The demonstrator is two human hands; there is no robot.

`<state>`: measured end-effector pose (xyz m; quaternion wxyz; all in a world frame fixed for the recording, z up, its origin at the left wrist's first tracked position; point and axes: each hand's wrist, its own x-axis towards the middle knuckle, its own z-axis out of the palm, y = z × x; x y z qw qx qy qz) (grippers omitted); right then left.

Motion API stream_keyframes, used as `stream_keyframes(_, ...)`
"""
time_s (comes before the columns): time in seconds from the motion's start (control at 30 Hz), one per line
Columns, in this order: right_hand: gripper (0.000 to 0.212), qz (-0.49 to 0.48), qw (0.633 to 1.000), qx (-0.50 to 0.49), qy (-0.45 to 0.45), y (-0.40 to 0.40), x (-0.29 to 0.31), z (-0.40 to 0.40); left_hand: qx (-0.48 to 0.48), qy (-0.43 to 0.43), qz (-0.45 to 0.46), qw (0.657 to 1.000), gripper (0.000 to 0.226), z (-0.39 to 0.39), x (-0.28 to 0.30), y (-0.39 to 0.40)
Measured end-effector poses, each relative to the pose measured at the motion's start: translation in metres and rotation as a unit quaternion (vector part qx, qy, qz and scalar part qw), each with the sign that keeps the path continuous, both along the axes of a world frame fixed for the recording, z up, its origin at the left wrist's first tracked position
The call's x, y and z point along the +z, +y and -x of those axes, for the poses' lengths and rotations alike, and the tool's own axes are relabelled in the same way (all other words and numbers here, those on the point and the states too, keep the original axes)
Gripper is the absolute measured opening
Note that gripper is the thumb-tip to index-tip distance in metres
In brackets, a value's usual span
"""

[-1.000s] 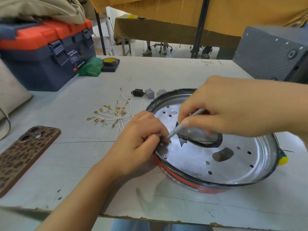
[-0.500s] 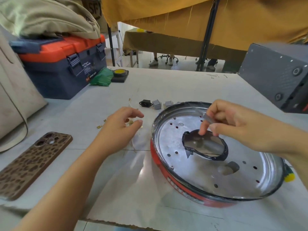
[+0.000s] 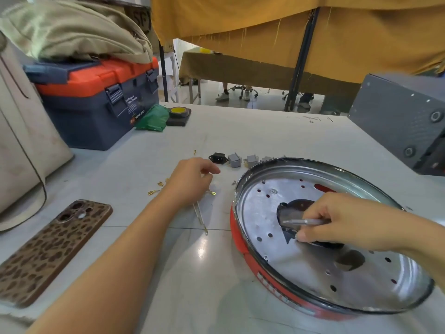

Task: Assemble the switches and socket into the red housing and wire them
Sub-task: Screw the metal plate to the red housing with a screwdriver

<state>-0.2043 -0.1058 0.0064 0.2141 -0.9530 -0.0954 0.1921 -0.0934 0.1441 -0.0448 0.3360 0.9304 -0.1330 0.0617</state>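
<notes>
The red housing lies upside down at the right, its silver perforated base plate facing up with a dark opening in the middle. My right hand grips a thin silver tool lying across that opening. A black socket and grey switches sit in a row just beyond the rim. White wires with gold terminals lie left of the housing. My left hand hovers over them, fingers loosely curled, fingertips near the socket, nothing visible in it.
A blue and orange toolbox with a jacket on it stands at the back left, a green bag and a tape roll beside it. A patterned phone lies front left. A grey metal box stands at the right.
My left hand let go of the housing's rim and moved left and away, over the wires toward the socket. My right hand lifted the tool, then lowered it across the middle opening.
</notes>
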Motion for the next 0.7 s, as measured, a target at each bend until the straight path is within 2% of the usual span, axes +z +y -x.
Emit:
stream_keyframes(0.23,0.047,-0.004,0.999,-0.037,0.038,0.001,0.002,-0.001,-0.112,-0.026,-0.074,0.991,0.038,0.0,-0.014,-0.013)
stream_keyframes(0.5,0.044,-0.008,0.996,-0.072,0.053,-0.001,0.006,0.002,-0.148,-0.053,-0.159,0.975,0.042,-0.007,-0.026,-0.02)
stream_keyframes(0.7,0.049,-0.006,0.994,-0.091,0.065,0.003,0.008,0.004,-0.136,-0.088,-0.128,0.979,0.031,-0.008,-0.029,-0.02)
